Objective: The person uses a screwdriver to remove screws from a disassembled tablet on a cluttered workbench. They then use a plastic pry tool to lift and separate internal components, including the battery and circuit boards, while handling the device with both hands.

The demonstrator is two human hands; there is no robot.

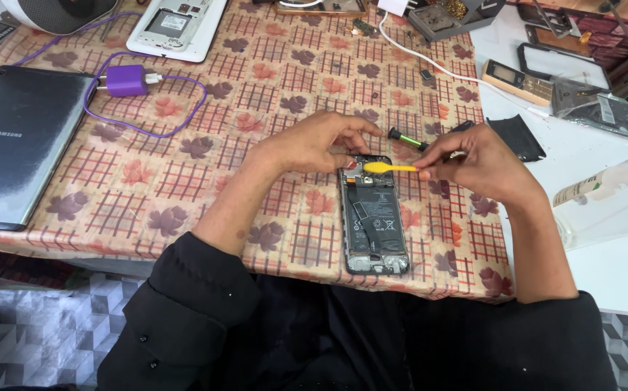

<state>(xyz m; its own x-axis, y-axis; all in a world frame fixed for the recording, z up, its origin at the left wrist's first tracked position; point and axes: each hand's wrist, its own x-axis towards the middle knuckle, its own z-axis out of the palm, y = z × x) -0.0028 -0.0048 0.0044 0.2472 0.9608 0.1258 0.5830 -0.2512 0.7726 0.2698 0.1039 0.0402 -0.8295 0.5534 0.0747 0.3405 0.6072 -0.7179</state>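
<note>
Now opened phone [373,217] lies backless; battery [372,216] exposed.

The person wears a loose black garment with long sleeves [184,289] pushed up to the elbows (small dark buttons dot the left one), forearms bare.

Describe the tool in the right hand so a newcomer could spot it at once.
On the leaf-patterned tablecloth lies an opened phone, back cover off. Across its top end the right hand holds a thin pry tool. Unlike the black-and-green screwdriver behind, it is bright yellow with a spoon-shaped tip.
</note>
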